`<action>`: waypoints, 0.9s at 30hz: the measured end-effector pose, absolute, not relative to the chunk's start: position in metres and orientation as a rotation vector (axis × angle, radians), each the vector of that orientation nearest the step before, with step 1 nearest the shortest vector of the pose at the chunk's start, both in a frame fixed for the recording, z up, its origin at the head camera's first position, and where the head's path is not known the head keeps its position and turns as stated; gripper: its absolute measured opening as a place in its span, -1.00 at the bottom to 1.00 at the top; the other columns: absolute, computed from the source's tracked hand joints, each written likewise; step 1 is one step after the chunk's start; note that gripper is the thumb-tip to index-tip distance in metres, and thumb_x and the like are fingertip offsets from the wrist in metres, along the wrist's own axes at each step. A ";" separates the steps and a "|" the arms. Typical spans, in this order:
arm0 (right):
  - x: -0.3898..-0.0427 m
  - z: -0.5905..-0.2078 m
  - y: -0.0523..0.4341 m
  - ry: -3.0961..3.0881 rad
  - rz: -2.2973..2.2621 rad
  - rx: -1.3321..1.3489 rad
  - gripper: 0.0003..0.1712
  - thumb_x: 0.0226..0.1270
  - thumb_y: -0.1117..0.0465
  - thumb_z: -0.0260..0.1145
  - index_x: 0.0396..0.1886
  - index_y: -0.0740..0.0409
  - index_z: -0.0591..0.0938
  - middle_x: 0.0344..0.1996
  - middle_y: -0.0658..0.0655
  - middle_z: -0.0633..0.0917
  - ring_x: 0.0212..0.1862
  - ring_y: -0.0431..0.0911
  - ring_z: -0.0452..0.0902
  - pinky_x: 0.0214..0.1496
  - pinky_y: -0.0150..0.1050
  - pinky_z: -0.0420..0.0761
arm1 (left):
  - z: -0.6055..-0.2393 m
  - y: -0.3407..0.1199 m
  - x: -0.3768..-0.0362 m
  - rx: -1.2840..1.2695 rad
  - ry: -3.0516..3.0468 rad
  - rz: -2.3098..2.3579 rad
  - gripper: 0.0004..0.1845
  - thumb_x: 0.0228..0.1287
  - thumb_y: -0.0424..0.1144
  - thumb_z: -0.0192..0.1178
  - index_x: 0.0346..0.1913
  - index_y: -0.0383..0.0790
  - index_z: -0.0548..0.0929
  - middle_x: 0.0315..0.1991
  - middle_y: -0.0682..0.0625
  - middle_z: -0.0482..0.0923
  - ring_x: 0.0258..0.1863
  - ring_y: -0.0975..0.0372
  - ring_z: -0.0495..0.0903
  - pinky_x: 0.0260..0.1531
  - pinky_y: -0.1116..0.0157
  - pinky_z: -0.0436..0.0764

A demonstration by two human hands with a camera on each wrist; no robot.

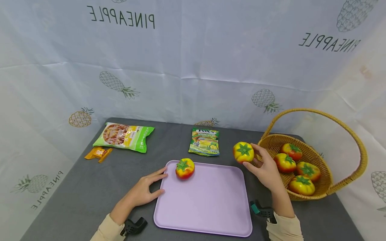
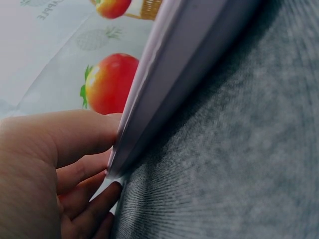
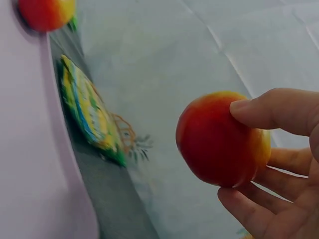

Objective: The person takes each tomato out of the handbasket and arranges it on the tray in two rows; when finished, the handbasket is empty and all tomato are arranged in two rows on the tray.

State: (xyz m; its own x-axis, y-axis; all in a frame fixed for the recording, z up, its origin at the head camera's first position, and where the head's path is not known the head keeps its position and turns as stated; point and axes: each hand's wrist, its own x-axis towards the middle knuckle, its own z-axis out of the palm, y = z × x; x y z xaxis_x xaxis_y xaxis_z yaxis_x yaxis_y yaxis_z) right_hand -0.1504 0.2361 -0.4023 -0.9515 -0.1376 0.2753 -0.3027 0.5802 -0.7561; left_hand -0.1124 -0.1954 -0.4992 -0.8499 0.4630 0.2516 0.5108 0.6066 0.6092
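Note:
My right hand [image 1: 266, 169] holds a yellow-and-red persimmon [image 1: 243, 152] with a green star-shaped calyx, in the air off the tray's far right corner. In the right wrist view, thumb and fingertips pinch the persimmon [image 3: 222, 142] by its sides. A lilac tray [image 1: 203, 204] lies flat on the table, with another persimmon [image 1: 185, 168] in its far left corner. My left hand [image 1: 141, 190] is at the tray's left edge, fingers spread and loosely extended. The left wrist view shows its fingertips touching the tray rim [image 2: 142, 94].
At the right stands a wicker basket [image 1: 327, 177] with a tall handle, holding several persimmons [image 1: 302, 185]. Behind the tray lies a green Fox's candy bag [image 1: 204, 142]. A green-and-white food packet [image 1: 125, 136] and a small orange packet [image 1: 98, 153] lie at the back left. A pineapple-print curtain [image 1: 181, 67] hangs behind.

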 end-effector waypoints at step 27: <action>-0.156 -0.458 0.157 -2.824 1.594 0.574 -0.22 0.08 0.17 0.46 0.31 0.15 0.36 0.20 0.16 0.45 0.24 0.07 0.38 0.22 0.00 0.48 | -0.499 -0.196 -0.112 -0.793 -2.806 -1.094 -0.47 0.15 -0.12 0.28 0.23 -0.04 0.54 0.38 0.09 0.30 0.32 0.14 0.36 0.20 -0.01 0.44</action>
State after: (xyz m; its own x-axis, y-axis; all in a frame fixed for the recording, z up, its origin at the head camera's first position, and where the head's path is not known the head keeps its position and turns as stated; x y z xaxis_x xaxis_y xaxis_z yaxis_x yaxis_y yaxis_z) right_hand -0.1559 0.1574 -0.4583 -0.9282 -0.3702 0.0381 -0.2239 0.4737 -0.8517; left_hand -0.1118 -0.1959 -0.4990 -0.8699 0.4492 0.2036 0.4684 0.6234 0.6261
